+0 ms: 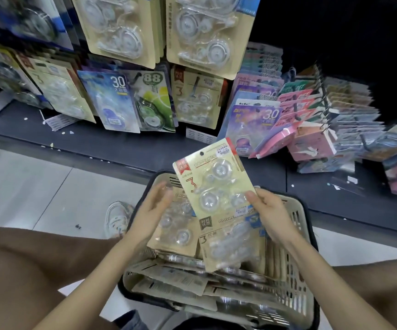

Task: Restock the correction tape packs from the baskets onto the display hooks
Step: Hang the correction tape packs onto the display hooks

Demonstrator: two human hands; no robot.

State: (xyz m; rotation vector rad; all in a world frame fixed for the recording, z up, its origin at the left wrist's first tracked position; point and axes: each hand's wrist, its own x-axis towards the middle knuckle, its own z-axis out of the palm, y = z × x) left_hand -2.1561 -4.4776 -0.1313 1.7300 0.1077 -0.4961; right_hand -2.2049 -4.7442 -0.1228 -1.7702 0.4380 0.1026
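The right hand pinches 1 pack by its lower right corner, above the basket. The pack's long axis runs away from the person, hang hole toward the shelf. The left hand fingers are loosely straight beside its left edge.

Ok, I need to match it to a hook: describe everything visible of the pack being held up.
The pack is a beige card, clear blister over round tape cases, red corner label, large 3, hang hole on top. It tilts above the basket, lower right corner pinched by the right hand.
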